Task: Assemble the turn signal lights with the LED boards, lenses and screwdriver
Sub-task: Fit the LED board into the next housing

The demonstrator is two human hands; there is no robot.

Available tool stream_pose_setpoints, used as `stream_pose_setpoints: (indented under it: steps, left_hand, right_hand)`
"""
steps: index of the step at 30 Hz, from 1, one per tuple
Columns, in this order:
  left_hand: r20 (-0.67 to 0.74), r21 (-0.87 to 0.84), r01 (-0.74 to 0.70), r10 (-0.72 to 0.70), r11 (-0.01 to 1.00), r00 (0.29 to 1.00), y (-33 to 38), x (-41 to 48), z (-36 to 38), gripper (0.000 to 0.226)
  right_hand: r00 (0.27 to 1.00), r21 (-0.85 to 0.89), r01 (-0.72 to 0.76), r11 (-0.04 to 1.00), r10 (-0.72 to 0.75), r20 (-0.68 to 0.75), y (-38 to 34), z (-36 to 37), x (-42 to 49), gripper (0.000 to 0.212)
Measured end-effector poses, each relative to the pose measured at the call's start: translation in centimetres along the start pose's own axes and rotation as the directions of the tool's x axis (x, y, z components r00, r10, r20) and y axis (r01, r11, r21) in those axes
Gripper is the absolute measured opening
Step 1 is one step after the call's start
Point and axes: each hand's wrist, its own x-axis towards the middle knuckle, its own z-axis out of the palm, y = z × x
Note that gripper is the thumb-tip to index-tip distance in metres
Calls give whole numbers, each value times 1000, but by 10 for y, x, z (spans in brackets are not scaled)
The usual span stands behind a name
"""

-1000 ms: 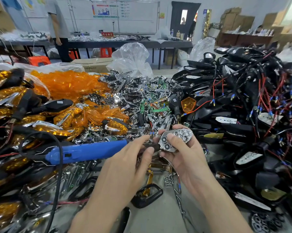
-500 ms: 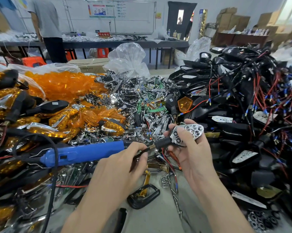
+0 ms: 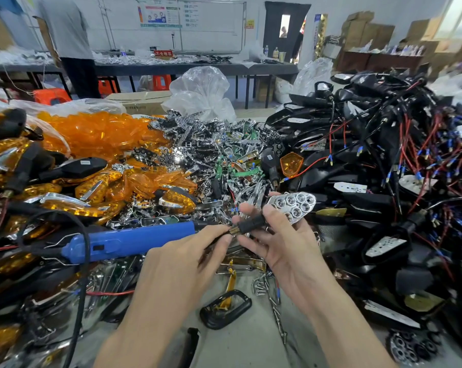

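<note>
Clear plastic bag [image 3: 200, 94], person in grey shirt [image 3: 70, 35] at long table [image 3: 171, 68], orange stool [image 3: 51, 96], cardboard boxes [image 3: 368, 30], dark door [image 3: 285, 30]

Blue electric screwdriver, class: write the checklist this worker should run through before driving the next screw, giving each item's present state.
1. Blue electric screwdriver in hand: not ok; its body lies ungripped.
2. Chrome honeycomb reflector held steady: ok; the right hand grips it.
3. Left hand free for the tool: not ok; its fingertips pinch at the end of the reflector's black stem.
4. Lens fitted: not ok; the reflector is bare, and the orange plastic lenses lie piled behind.
5. Small silver screws within reach: ok; loose near the right hand.
6. Bit seated: cannot tell; hidden by fingers.
</note>
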Motion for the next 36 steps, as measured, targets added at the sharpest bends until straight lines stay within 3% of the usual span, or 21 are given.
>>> stream_pose_setpoints:
  steps: [2,6,11,17,22,27,36]
  left_hand:
    - [-19,6,-13,13,1000,1000,1,1,2,20]
    - [37,-9,7,-6,1000,999,1,0,8,20]
    - [25,-21,23,-23,1000,999,-2,0,7,20]
    - [40,-72,15,-12,997,999,-18,1,1,39]
    - [1,-51,-17,18,999,1000,-24,2,-3,38]
    - [-8,57,-48,48,997,999,-28,4,-12,40]
    - [-11,199,-53,57,979,998,-37,5,-3,40]
  right_hand:
    - [1000,-23,-8,1000,9,11,2,2,1,12]
    - [1000,-34,-13,999,13,-16,6,1,3,9]
    - [1000,-6,15,1000,-15,-25,4,-3,6,34]
    - [996,-5,56,998,-56,-74,-3,-11,9,37]
    - [991,-23,80,997,-82,-104,-9,-17,10,16]
    - [977,-3,110,994,-109,-182,-17,-22,13,36]
    - [970,-4,145,989,-143,-197,-11,-17,12,34]
